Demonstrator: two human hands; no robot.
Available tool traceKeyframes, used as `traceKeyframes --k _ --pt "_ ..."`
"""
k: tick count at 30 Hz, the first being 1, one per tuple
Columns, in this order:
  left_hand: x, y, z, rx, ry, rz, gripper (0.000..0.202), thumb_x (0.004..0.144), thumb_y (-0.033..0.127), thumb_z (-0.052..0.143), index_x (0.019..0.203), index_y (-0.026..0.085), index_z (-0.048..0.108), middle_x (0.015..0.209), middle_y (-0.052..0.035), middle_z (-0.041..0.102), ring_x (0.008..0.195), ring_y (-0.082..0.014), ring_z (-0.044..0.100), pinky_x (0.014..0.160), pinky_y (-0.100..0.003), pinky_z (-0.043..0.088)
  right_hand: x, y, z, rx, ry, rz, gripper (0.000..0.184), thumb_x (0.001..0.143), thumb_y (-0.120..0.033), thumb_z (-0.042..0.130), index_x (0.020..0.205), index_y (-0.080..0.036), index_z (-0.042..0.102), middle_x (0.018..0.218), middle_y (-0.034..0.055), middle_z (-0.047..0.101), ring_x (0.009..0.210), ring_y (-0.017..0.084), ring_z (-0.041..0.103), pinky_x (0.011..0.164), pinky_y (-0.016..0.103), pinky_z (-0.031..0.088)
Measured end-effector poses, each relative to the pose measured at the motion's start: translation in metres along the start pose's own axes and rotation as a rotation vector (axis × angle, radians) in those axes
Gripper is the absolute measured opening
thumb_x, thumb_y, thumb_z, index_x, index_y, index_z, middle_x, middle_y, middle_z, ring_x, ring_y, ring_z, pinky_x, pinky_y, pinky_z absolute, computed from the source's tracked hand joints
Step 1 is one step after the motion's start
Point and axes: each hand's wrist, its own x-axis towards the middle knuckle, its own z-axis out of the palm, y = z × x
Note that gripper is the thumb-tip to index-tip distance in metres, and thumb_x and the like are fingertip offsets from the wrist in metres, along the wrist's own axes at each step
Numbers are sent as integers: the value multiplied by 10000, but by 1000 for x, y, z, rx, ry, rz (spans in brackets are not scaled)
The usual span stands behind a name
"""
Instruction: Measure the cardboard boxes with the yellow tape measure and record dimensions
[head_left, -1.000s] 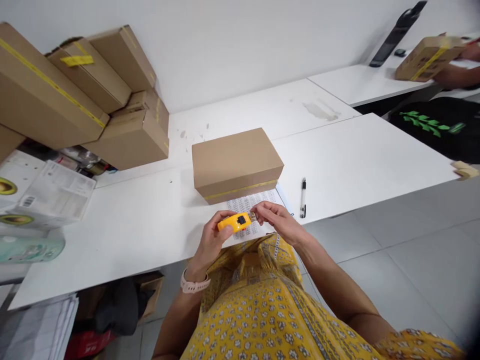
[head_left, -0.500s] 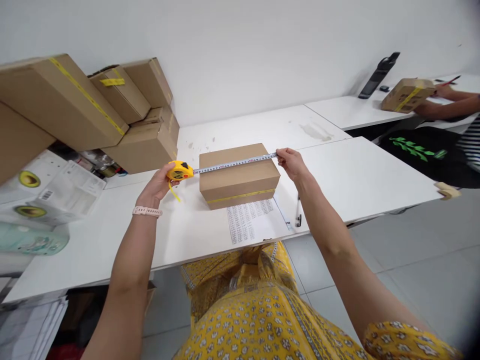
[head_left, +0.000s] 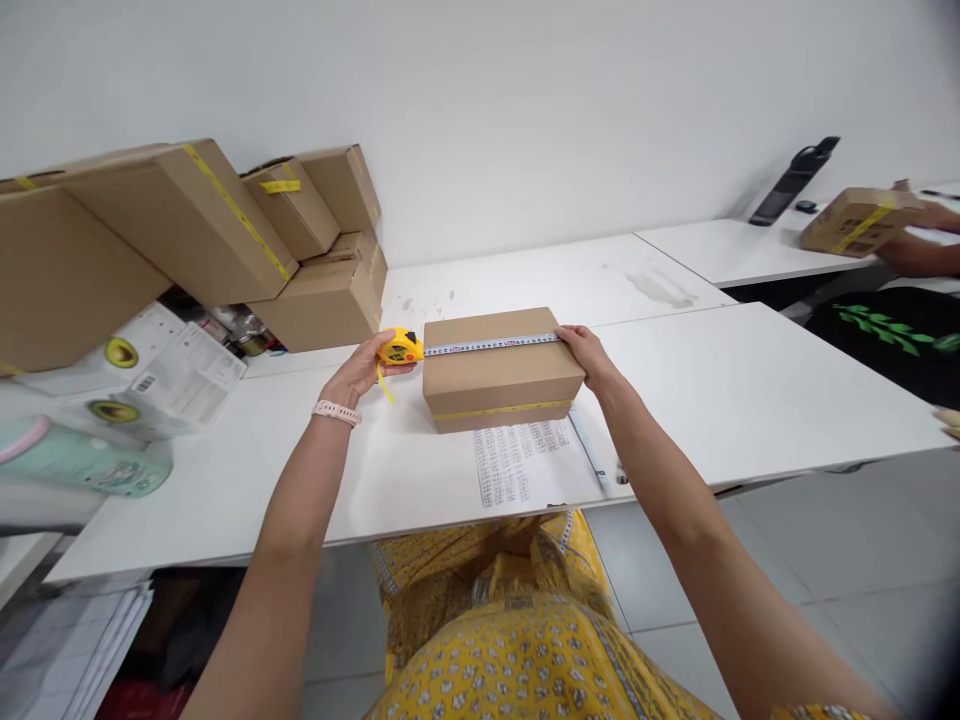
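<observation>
A brown cardboard box (head_left: 501, 378) with a yellow tape band stands on the white table (head_left: 735, 380) in front of me. My left hand (head_left: 363, 368) is closed round a yellow tape measure case (head_left: 400, 347) at the box's left end. The white tape blade (head_left: 491, 346) lies stretched across the box top. My right hand (head_left: 589, 355) pinches the blade's end at the box's right edge.
A printed sheet (head_left: 521, 460) and a pen (head_left: 619, 470) lie by the near table edge. Stacked cardboard boxes (head_left: 225, 240) and white packages (head_left: 142, 375) crowd the left. At the far right another person's hand holds a box (head_left: 855, 218) beside a black device (head_left: 791, 182).
From held close to my body, the tape was pulled out across the box. It has since lowered onto the box top, with the case drawn in to the box's left end.
</observation>
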Motion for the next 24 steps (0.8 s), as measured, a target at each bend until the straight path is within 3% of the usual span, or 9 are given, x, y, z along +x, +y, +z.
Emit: traceKeyframes --k 8,18,24 --pt "-9 4 -12 205 -7 21 525 777 547 795 1114 148 755 1121 -150 762 996 -260 717 684 -304 632 -5 -2 -2 -44 5 17 260 756 -418 755 888 -223 644 950 18 698 794 158 592 649 280 454" --pt "-10 2 -11 178 0 23 521 753 559 796 1059 141 747 1033 -140 767 854 -226 707 631 -288 591 -6 -2 -3 -51 10 15 263 766 -442 771 834 -211 665 897 35 713 753 162 607 605 282 455" --pt "-13 5 -6 190 24 23 464 767 525 783 1037 149 747 1041 -143 772 860 -230 710 640 -292 588 -7 1 -5 -194 70 -91 367 746 -520 789 657 -209 614 712 31 658 668 164 554 575 298 411"
